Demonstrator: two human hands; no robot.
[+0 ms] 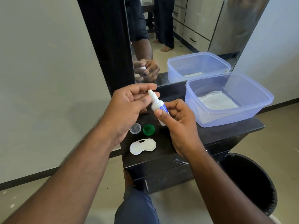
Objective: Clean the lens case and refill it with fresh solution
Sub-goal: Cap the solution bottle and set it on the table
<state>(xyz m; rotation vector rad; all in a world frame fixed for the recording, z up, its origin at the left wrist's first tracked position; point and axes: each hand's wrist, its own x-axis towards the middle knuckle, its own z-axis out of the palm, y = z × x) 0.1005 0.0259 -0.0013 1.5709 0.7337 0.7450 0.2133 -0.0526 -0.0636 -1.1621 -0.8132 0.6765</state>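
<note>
My right hand (176, 123) grips a small white solution bottle (157, 106) with a blue label, tilted up and to the left above the dark cabinet top (163, 152). My left hand (129, 107) pinches the bottle's white cap (150, 93) between thumb and fingers. Below the hands the white lens case (142, 146) lies open on the cabinet top, both wells uncovered. Its two loose caps sit just behind it: a clear one (135, 128) and a green one (148, 129).
A translucent blue plastic tub (226, 101) holding a folded white tissue (217, 101) stands at the right back of the cabinet, against a mirror (178, 29). A black bin (247, 180) stands on the floor to the right. A drawer handle (179, 161) juts from the cabinet front.
</note>
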